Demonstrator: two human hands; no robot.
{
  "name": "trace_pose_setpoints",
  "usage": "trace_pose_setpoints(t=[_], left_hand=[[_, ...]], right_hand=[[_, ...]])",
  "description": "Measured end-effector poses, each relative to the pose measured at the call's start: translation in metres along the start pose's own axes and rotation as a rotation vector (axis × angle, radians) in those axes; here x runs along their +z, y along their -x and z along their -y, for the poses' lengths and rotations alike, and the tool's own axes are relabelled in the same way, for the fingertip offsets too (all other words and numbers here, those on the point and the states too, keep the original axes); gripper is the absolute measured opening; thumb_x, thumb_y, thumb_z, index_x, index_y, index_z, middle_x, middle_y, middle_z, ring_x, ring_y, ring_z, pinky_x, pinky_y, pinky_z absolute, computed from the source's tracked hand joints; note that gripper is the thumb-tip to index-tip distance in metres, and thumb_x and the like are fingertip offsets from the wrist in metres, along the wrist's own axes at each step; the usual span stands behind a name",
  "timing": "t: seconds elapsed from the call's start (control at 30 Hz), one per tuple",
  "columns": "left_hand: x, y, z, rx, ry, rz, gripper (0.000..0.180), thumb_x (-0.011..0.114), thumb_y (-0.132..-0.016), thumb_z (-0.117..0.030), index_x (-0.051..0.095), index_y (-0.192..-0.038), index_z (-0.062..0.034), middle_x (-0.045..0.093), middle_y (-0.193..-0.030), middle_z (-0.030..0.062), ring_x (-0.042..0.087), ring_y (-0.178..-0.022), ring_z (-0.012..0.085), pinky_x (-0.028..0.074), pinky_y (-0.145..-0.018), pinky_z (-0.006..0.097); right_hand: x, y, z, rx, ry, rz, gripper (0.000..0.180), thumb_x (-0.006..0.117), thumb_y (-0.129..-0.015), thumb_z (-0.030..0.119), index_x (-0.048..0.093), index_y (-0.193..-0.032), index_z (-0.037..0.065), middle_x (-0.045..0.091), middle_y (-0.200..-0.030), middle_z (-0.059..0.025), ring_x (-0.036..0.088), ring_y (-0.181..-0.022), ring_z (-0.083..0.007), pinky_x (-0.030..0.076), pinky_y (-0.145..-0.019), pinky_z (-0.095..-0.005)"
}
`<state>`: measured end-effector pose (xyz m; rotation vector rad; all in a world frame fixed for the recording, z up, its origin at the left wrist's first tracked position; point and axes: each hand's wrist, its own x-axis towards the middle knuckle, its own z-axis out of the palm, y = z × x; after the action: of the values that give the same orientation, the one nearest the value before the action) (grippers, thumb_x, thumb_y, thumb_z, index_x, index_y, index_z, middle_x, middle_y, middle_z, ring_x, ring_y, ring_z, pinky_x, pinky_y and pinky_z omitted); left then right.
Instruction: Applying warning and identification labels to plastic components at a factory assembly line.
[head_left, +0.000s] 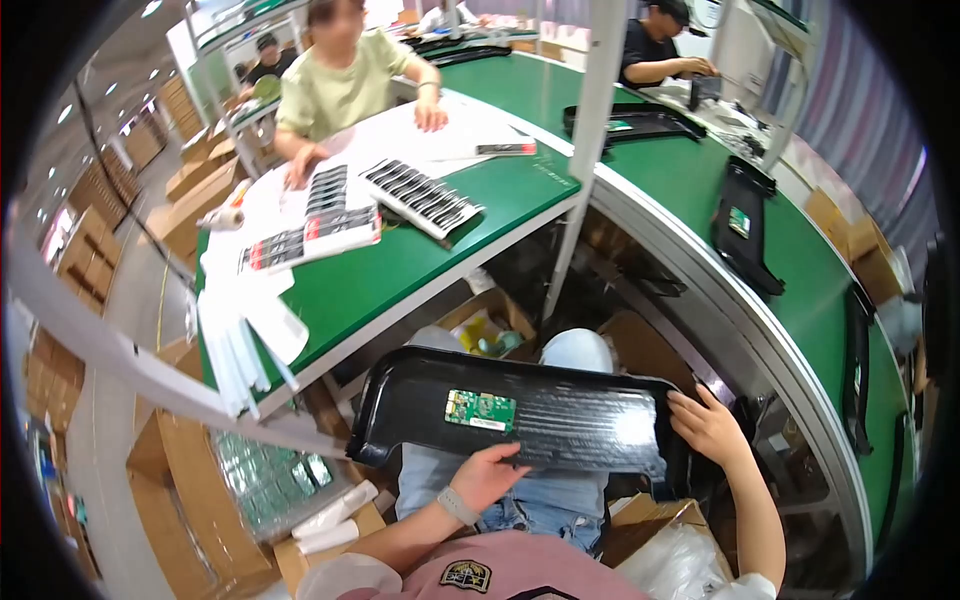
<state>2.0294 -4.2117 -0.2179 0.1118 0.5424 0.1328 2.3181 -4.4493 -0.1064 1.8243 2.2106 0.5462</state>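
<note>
A long black plastic housing (400,400) lies across my lap, its hollow inner side facing up. On its floor, left of the middle, sits a small green circuit board (480,410) with pale connectors along one side. My left hand (487,478) grips the near edge of the housing, just below the board, with some fingers hidden under it. At the right end, my right hand (706,428) holds the short side, fingers bent over the rim. Shiny ribbed strips run along the housing's right half.
A green conveyor (680,200) curves along the right, carrying similar black housings (742,225). Ahead stands a green table (490,215) with packs of printed sheets (420,197), where a co-worker handles paper. Cardboard boxes (180,500) stand at lower left; a metal post (580,180) rises between table and conveyor.
</note>
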Motion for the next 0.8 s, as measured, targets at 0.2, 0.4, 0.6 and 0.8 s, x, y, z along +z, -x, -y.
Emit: trace_pose_setpoints(t=[0.2,0.4,0.6,0.8], left_hand=[[-0.035,0.003,-0.012,-0.058,0.105,-0.061,0.023,0.054,-0.095,-0.016,0.056,-0.112,-0.0005,0.060,-0.121,0.0111,0.054,-0.117,0.0228,0.040,-0.103,0.038],[0.051,0.102,-0.053,-0.005,-1.205,0.471,0.031,0.054,-0.097,-0.024,0.060,-0.118,-0.0016,0.061,-0.120,0.0116,0.057,-0.114,0.0236,0.044,-0.097,0.033],[0.139,0.109,-0.182,1.108,-2.002,-0.166,0.025,0.062,-0.087,-0.018,0.061,-0.106,-0.0021,0.065,-0.102,0.0150,0.063,-0.095,0.0305,0.049,-0.085,0.037],[0.123,0.046,-0.346,1.229,-2.454,-0.672,0.034,0.061,-0.087,-0.021,0.056,-0.117,-0.0056,0.057,-0.124,0.0135,0.059,-0.106,0.0334,0.048,-0.090,0.038]], right_hand=[[0.006,-0.148,-0.028,0.083,-0.312,0.346,0.017,0.063,-0.077,0.012,0.069,-0.092,0.014,0.069,-0.086,-0.0049,0.066,-0.086,-0.0250,0.050,-0.078,-0.0404],[-0.049,-0.369,0.007,0.031,-0.838,-0.444,0.012,0.063,-0.078,0.010,0.064,-0.090,0.007,0.062,-0.075,-0.0115,0.062,-0.077,-0.0328,0.052,-0.068,-0.0420],[0.011,-0.527,0.021,0.416,-0.588,-0.598,0.016,0.063,-0.083,0.014,0.065,-0.096,0.007,0.059,-0.096,-0.0114,0.063,-0.084,-0.0327,0.051,-0.071,-0.0455],[-0.009,-0.545,0.025,0.513,-0.844,-0.427,0.019,0.072,-0.074,0.016,0.067,-0.089,0.006,0.058,-0.102,-0.0121,0.064,-0.089,-0.0320,0.053,-0.076,-0.0436]])
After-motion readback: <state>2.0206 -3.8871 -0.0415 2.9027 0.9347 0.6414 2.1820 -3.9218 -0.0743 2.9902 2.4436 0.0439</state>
